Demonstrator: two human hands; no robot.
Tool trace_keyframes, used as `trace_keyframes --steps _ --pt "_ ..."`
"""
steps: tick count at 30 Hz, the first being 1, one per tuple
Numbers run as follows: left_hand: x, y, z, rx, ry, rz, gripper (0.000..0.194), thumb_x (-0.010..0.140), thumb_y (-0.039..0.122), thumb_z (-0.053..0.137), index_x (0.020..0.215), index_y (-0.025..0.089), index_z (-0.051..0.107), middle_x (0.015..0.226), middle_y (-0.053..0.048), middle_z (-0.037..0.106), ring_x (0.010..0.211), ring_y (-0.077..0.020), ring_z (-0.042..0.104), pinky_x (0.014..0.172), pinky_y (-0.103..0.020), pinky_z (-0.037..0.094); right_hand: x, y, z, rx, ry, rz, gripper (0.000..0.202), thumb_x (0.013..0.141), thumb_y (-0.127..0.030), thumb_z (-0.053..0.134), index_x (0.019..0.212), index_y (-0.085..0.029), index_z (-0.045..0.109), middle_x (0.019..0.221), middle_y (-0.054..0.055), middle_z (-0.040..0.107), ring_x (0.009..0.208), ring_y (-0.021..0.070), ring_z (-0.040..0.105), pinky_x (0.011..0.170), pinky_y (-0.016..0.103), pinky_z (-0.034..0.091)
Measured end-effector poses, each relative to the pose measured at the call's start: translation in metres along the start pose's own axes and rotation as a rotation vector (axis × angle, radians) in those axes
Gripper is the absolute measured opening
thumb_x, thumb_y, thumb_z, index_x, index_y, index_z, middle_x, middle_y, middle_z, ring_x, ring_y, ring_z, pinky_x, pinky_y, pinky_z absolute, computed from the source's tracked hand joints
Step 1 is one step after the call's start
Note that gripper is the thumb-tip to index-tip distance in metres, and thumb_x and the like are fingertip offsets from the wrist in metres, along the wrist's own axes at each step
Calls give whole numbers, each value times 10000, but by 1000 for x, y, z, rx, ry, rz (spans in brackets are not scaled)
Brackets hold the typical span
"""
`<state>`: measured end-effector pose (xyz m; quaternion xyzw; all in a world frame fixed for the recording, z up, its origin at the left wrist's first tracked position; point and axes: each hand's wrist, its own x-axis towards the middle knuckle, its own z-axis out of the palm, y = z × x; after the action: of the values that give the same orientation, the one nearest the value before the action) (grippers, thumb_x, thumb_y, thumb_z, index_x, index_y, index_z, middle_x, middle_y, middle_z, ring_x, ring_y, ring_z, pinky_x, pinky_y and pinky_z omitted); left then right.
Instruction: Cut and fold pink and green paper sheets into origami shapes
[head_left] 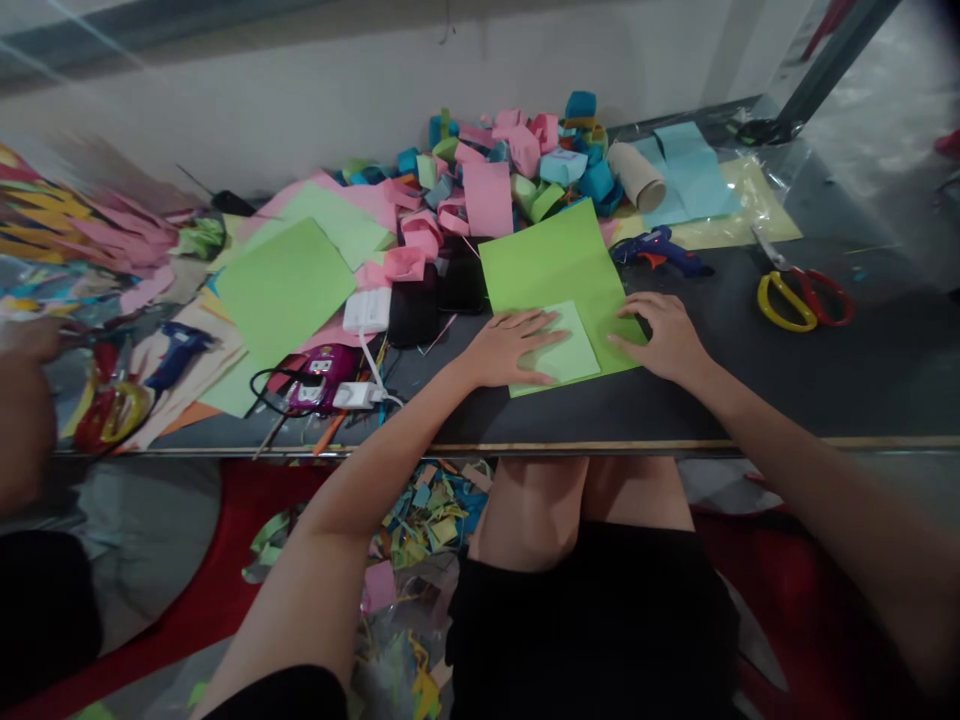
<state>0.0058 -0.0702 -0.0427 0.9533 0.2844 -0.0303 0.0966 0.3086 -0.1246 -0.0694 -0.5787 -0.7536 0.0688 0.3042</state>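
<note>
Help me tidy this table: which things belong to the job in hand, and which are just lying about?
Likely in the job:
pale green paper, under the left hand
bright green sheet beneath it, right hand at its edge

Seemingly lying about:
cardboard tube
purple socket block
scissors at right, untouched
glue gun at right, untouched

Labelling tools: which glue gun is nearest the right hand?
The glue gun beside the bright green sheet, just beyond the right hand; the other glue gun lies well left of the left hand.
</note>
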Motion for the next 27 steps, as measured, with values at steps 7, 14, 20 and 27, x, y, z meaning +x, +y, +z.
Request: trace_keyframes --steps 7,14,20,27 --pt "-1 0 1 -7 20 11 871 875 863 398 1611 409 295 1717 4 239 1566 -319 267 1220 -483 248 0 -4 -1 -2 -3 6 304 823 -463 659 1020 -233 679 1244 136 679 1186 368 607 1090 593 386" --pt "-1 0 2 -1 38 33 858 883 859 385 1609 410 297 1713 2 253 1559 -311 285 1211 -484 266 -2 -4 0 -4 -3 8 320 828 -472 654 1038 -232 678 1245 141 670 1199 375 595 1094 603 381" --pt "-2 0 2 26 30 34 858 894 849 374 1614 390 298 1716 -7 244 1565 -310 272 1215 -475 257 -2 -5 0 -11 2 14 319 819 -454 659 1050 -235 674 1252 145 671 1205 378 594 1091 600 381" --pt "-3 1 4 56 37 37 853 900 840 379 1616 386 292 1717 -4 246 1564 -298 275 1198 -461 272 -3 -4 1 -10 11 16 323 820 -465 658 1049 -237 668 1254 143 671 1195 374 598 1083 598 390"
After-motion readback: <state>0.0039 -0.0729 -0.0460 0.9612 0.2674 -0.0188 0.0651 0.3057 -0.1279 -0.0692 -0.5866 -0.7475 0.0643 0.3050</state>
